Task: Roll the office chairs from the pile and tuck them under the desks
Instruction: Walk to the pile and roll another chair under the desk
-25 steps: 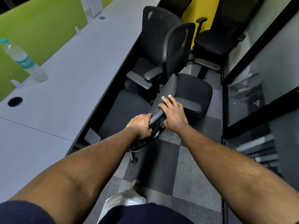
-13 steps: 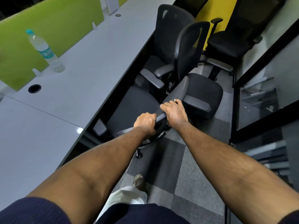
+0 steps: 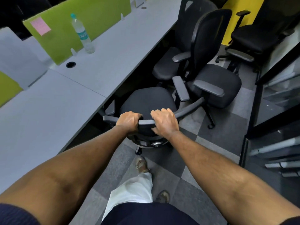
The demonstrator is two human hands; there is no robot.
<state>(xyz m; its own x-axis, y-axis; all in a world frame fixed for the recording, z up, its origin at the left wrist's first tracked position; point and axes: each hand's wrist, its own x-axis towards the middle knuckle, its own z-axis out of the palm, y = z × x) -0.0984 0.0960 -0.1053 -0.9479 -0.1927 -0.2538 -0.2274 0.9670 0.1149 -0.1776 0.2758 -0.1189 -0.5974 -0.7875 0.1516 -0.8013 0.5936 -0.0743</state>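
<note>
The held chair [image 3: 146,99] is gripped by the top rail of its backrest. The left hand [image 3: 129,120] is closed over the rail with its fingers curled forward. The right hand [image 3: 164,121] is wrapped over the rail just beside it, with the thumb tucked beneath. The seat is seen directly ahead of the fingers, and its left armrest is set at the edge of the desk [image 3: 81,82].

Far ahead and to the left of the left fingers, a capped bottle [image 3: 82,34] is stood upright on the desk against a green divider [image 3: 78,18]. Whether anything is held in it cannot be told. A round cable hole [image 3: 71,64] is cut into the desktop near the bottle.

The desk edge is run diagonally just to the left of the left fingers. Ahead and to the right of the right fingers, a second chair [image 3: 217,83] is crowded close against the held one, and a third chair [image 3: 253,39] is placed beyond it. Open carpet [image 3: 215,132] is left to the right of the right fingers, bounded by a dark-framed glass partition [image 3: 276,111].
</note>
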